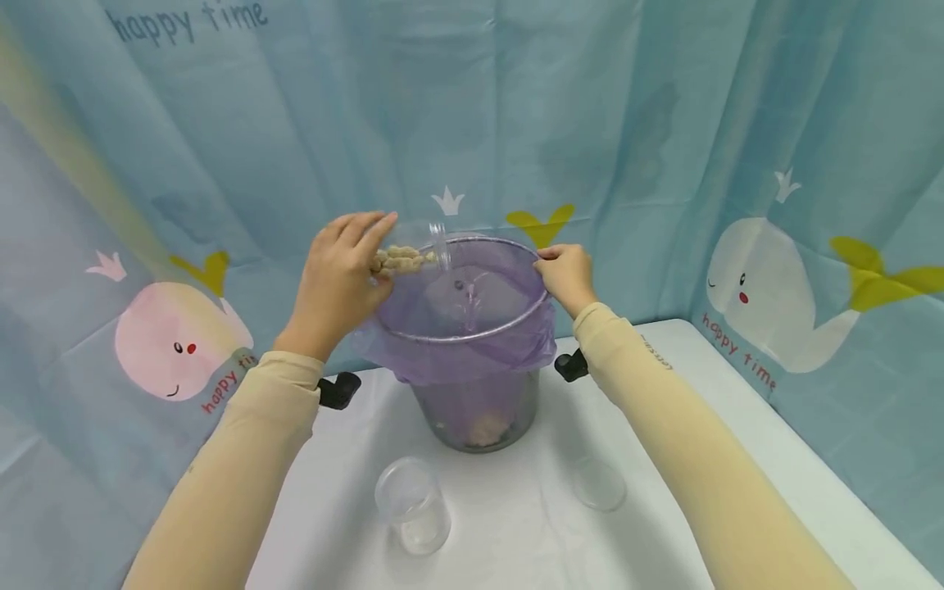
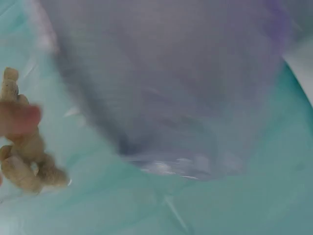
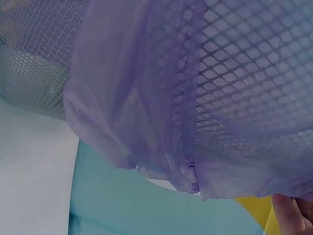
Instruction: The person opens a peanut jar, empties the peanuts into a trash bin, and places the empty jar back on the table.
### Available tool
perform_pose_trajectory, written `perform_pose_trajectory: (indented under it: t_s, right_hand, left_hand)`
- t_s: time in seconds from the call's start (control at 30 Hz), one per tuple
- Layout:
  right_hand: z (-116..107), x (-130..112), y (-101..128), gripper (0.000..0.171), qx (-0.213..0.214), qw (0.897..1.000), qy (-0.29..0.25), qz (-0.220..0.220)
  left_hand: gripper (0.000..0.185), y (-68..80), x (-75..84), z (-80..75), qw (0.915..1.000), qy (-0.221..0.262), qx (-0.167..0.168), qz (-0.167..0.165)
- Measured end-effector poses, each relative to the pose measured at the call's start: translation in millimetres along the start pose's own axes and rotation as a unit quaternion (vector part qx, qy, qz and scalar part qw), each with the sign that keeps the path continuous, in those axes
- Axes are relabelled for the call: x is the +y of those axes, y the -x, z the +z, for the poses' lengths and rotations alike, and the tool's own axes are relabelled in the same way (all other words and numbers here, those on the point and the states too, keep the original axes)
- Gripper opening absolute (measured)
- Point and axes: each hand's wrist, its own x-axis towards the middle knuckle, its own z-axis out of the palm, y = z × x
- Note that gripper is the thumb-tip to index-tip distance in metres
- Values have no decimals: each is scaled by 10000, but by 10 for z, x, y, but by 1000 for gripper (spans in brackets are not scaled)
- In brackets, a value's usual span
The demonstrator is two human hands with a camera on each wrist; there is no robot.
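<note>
Peanuts (image 1: 401,260) in their shells sit in a clear cup (image 1: 431,246) that the left hand (image 1: 341,274) grips and holds tipped on its side over the rim of the bin (image 1: 472,410), a mesh bin lined with a purple bag (image 1: 472,352) and standing on the white table (image 1: 516,533). The right hand (image 1: 568,274) pinches the bag's edge at the far right of the rim, fingers curled on it. Writing shows only on the blue curtain (image 1: 590,98): "happy time" in dark letters at top left, and again in red under each whale, where the left print is cut short by the sleeve and the right one by a fold. Small dark lettering on the right sleeve (image 1: 656,352) is too small to read. Two more clear cups stand near the front of the table, one (image 1: 413,504) on the left and a fainter one (image 1: 599,483) on the right that is hard to make out against the white. Something pale lies at the bin's bottom, blurred by mesh and bag. The left wrist view is smeared, showing the peanuts (image 2: 27,156) and a fingertip (image 2: 19,120); the right wrist view shows bag over mesh and only a fingertip (image 3: 288,213) at the corner.
</note>
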Motion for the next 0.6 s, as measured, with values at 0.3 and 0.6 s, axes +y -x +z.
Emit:
perform_pose_trajectory:
  t_s: [0.3, 0.6]
  right_hand:
    - [4, -3, 5, 30, -43, 10000, 40, -1]
    - [-2, 8, 13, 30, 9, 10000, -2, 37]
  left_hand:
    - [66, 98, 45, 101, 9979, 32, -633, 95]
    - [68, 64, 69, 108, 9997, 244, 18, 53]
